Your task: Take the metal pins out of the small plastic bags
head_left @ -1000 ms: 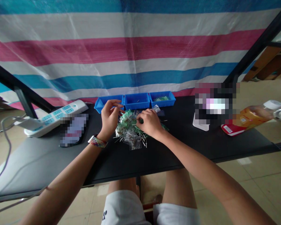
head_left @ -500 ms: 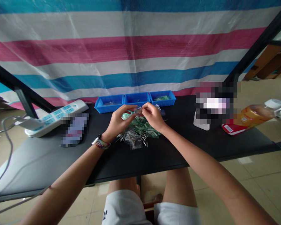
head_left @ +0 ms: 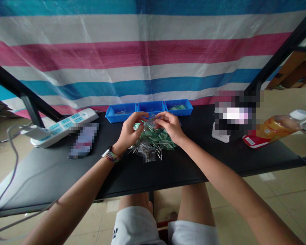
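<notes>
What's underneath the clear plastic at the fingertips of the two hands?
Below the clear plastic, a heap of green pieces and thin metal rods lies on the black table. Whatever the plastic, left hand and right hand cover cannot be seen.

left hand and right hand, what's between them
In the head view, clear plastic shows between the left hand and right hand, with a heap of small parts below.

Left hand (head_left: pixel 130 132) and right hand (head_left: pixel 172 128) bare, forearms (head_left: pixel 81 194) too. Left wrist (head_left: pixel 117 148): multicoloured woven-look bracelet (head_left: pixel 113 156) beside narrow dark band with pale flat piece (head_left: pixel 107 152). White fabric shorts (head_left: pixel 136 223), small black logo (head_left: pixel 115 233) on left leg.
</notes>
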The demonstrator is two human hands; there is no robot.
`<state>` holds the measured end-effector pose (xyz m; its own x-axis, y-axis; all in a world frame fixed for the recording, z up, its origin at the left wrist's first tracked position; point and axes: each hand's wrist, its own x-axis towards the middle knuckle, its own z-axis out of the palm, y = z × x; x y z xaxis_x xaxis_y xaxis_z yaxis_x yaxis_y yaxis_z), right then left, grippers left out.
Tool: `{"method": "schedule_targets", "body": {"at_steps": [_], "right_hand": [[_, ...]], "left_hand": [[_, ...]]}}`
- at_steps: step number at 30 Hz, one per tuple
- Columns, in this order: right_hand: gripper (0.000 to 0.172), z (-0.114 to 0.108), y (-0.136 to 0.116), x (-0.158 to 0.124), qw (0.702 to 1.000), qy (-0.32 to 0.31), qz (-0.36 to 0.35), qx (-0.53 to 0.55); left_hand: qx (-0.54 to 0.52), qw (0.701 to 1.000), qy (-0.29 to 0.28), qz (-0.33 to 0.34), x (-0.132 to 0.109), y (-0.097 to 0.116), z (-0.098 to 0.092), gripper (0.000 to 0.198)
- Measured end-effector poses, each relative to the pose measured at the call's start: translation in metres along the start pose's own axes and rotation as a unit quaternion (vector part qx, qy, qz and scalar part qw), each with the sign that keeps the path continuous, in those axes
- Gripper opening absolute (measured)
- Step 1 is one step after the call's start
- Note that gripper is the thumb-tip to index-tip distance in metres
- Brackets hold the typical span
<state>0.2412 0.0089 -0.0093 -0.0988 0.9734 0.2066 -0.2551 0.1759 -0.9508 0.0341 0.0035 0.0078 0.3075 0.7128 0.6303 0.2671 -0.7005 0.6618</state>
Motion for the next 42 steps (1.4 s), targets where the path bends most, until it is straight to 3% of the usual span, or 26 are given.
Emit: {"method": "schedule_targets", "body": {"at_steps": [2,6,13,16,21,24,27,31,38,42], "right_hand": [[0.031,-0.003,-0.001,0.0,0.999,-0.01,0.04,0.012],[0.038,-0.006,-0.004,-0.003,0.993,-0.063,0.09,0.035],[0.039,-0.002,-0.011,-0.007,0.995,-0.09,0.034,0.012],[0.041,0.0,-0.008,-0.008,0.997,-0.065,0.007,-0.03],[0.043,-0.001,-0.001,-0.004,0.999,-0.029,0.025,-0.018],[0.039,-0.008,-0.002,0.0,1.0,-0.005,0.014,-0.015],[0.03,-0.021,-0.004,0.006,0.996,0.057,-0.029,-0.069],[0.013,-0.036,-0.002,0.009,0.963,0.087,-0.098,-0.236],[0.015,-0.031,0.004,0.001,0.834,-0.049,-0.195,-0.515],[0.02,-0.03,0.01,0.0,0.803,-0.098,-0.182,-0.559]], "left_hand": [[0.04,0.999,-0.003,0.032,0.001,0.003,0.0,0.034],[0.082,0.995,-0.01,0.049,0.002,0.005,-0.001,0.017],[0.039,0.998,0.021,-0.045,-0.001,-0.006,0.003,0.021],[-0.017,0.998,0.012,-0.06,-0.002,-0.006,0.005,0.023],[-0.056,0.996,0.001,-0.075,-0.003,0.0,0.005,0.051],[-0.081,0.991,0.046,-0.095,0.0,-0.002,0.004,0.046],[-0.097,0.98,0.131,-0.113,0.004,-0.011,0.0,0.034],[-0.062,0.963,0.219,-0.147,0.01,-0.03,-0.014,0.027],[-0.015,0.944,0.262,-0.198,0.01,-0.062,-0.038,0.046],[-0.058,0.941,0.258,-0.21,0.009,-0.065,-0.04,0.061]]}}
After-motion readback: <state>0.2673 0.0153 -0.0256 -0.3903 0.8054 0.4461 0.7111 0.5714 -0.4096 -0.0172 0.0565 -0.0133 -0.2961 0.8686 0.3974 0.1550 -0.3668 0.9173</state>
